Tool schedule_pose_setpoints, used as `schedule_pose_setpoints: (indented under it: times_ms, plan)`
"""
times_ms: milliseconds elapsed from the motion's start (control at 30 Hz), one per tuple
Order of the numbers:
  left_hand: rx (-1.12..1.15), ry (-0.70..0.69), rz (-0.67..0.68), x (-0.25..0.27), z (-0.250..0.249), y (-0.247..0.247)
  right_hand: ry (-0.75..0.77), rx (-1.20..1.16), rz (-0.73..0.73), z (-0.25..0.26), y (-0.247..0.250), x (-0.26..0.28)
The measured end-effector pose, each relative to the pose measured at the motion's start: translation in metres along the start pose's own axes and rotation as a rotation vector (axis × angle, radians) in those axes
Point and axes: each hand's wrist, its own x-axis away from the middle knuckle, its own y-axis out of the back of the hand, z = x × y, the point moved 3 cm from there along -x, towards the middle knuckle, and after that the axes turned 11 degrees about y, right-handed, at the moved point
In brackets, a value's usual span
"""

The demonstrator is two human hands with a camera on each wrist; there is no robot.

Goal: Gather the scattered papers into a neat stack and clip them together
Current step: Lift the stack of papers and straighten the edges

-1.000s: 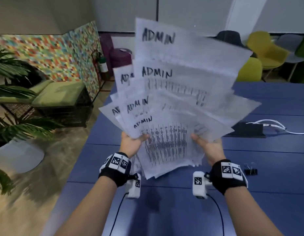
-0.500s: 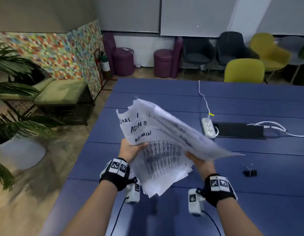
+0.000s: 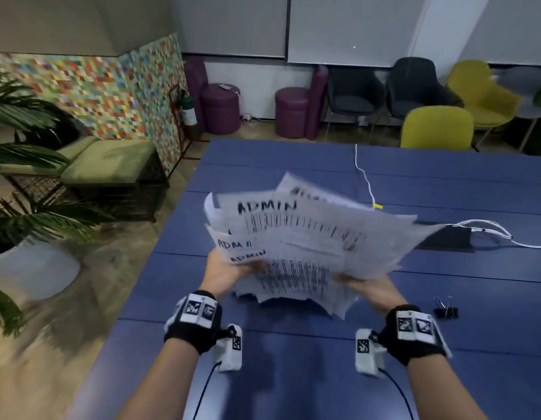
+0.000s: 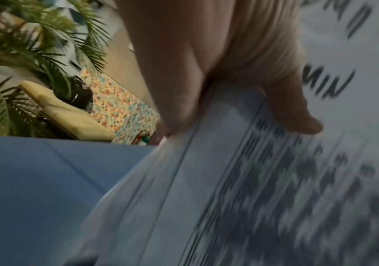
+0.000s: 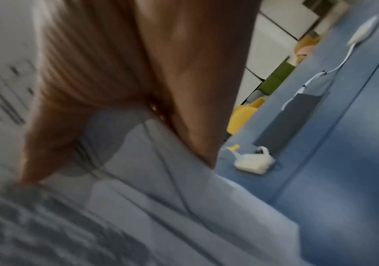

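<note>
A loose, fanned bunch of white papers [image 3: 308,237] headed "ADMIN" hangs over the blue table [image 3: 293,374], its sheets out of line. My left hand [image 3: 230,268] grips the bunch at its left edge, thumb on top. My right hand [image 3: 366,286] grips the right edge the same way. In the left wrist view the thumb [image 4: 293,108] presses on the printed papers [image 4: 275,198]. The right wrist view has the papers [image 5: 138,216] pinched under my thumb [image 5: 54,144]. A black binder clip [image 3: 445,310] lies on the table right of my right hand.
A white power strip [image 5: 252,162] and white cables [image 3: 487,230] lie by a dark cable hatch [image 3: 445,237] at the table's right. Chairs and purple stools [image 3: 220,107] stand beyond the far edge. A plant [image 3: 20,192] and green bench [image 3: 108,162] are on the left.
The papers came down from face height to just above the table, tilting forward and flatter. Both hands kept their grip and lowered; the fan has spread wider to the right.
</note>
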Motion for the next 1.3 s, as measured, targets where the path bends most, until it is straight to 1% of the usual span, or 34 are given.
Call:
schedule_pose_setpoints:
  times_ms: [33,67,100,167,233,300,367,400,467,500,533,567,633,700,767,800,833,867,900,967,1033,1100,1200,1300]
  plan:
    - [-0.026,0.024,-0.032,-0.003,0.011,-0.002,-0.016,0.017,0.023,-0.009,-0.008,0.001]
    - [-0.023,0.034,-0.07,-0.005,0.017,-0.005,-0.003,0.04,-0.009,-0.014,-0.014,0.001]
    - [-0.001,0.042,-0.094,-0.007,0.018,-0.007,0.025,0.035,-0.072,-0.013,-0.019,-0.001]
    - [0.056,0.017,-0.089,-0.012,0.009,-0.009,0.071,-0.044,-0.197,0.0,-0.019,-0.003]
    - [0.116,-0.022,-0.094,-0.015,-0.005,-0.004,0.097,-0.1,-0.195,0.011,-0.012,-0.008]
    - [0.139,-0.027,-0.102,-0.019,-0.013,0.003,0.068,-0.094,-0.182,0.012,-0.002,-0.009]
    - [0.137,0.014,-0.049,-0.02,-0.008,0.006,0.02,-0.111,-0.145,0.002,0.002,-0.004]
    - [0.132,0.047,0.0,-0.019,-0.001,0.004,-0.019,-0.09,-0.119,-0.006,0.001,0.0]
    - [0.088,0.107,0.094,-0.015,0.011,-0.005,-0.106,-0.015,-0.112,-0.023,-0.006,0.004]
    - [0.059,0.125,0.111,-0.013,0.015,-0.012,-0.112,-0.02,-0.135,-0.028,-0.01,0.003]
    - [0.017,0.129,0.077,-0.013,0.018,-0.018,-0.112,-0.042,-0.167,-0.029,-0.013,0.001]
    - [-0.028,0.11,-0.002,-0.014,0.015,-0.02,-0.096,-0.062,-0.199,-0.026,-0.015,-0.003]
    - [-0.051,0.046,-0.144,-0.018,-0.003,-0.021,-0.014,-0.079,-0.23,-0.006,-0.017,-0.011]
    - [-0.001,-0.08,-0.171,-0.016,-0.036,-0.02,0.072,-0.131,-0.276,0.019,-0.014,-0.016]
    - [0.027,-0.26,-0.17,-0.006,-0.067,-0.019,0.177,-0.197,-0.35,0.04,-0.009,-0.015]
    - [0.05,-0.327,-0.18,-0.001,-0.077,-0.018,0.228,-0.206,-0.368,0.046,-0.008,-0.013]
    - [0.077,-0.355,-0.191,0.003,-0.078,-0.017,0.247,-0.181,-0.381,0.047,-0.008,-0.01]
    - [0.107,-0.347,-0.203,0.005,-0.073,-0.016,0.239,-0.159,-0.373,0.043,-0.01,-0.008]
    - [0.14,-0.3,-0.208,0.007,-0.063,-0.017,0.218,-0.137,-0.362,0.036,-0.013,-0.003]
    - [0.182,-0.147,-0.2,0.004,-0.033,-0.017,0.155,-0.1,-0.335,0.012,-0.018,0.006]
    - [0.164,-0.013,-0.141,-0.003,-0.004,-0.017,0.061,-0.092,-0.305,-0.01,-0.02,0.012]
    - [0.152,0.059,-0.089,-0.009,0.013,-0.018,0.021,-0.085,-0.299,-0.019,-0.02,0.011]
    - [0.152,0.08,-0.1,-0.014,0.017,-0.023,0.026,-0.089,-0.28,-0.011,-0.022,0.0]
    - [0.195,0.034,-0.125,-0.015,0.005,-0.025,0.098,-0.154,-0.3,0.009,-0.017,-0.008]
